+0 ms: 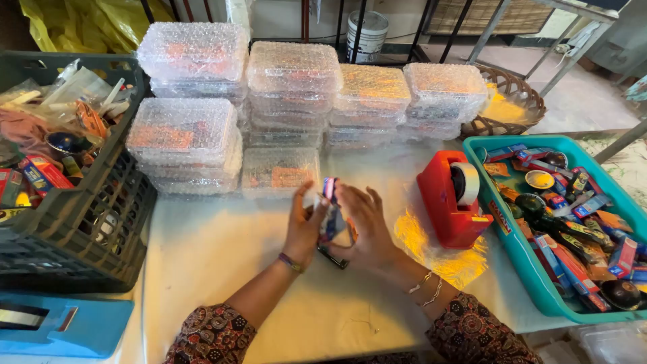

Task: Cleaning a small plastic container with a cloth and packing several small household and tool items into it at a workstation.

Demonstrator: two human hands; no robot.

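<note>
Your left hand (304,226) and right hand (364,226) close together around a small clear-wrapped packet (330,214), held just above the table (216,256), near the bubble-wrapped boxes (280,172) and red tape dispenser (451,199).

Dark floral sleeves (212,334), bead bracelet (290,262) L wrist, thin bangles (426,287) R.

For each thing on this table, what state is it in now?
Small packet: held between both hands.
Left hand: gripping the packet.
Right hand: gripping the packet.
Bubble-wrapped boxes: wrapped, stacked.
Red tape dispenser: upright, loaded with a roll.
Teal tray: full.
Black crate: full.
</note>
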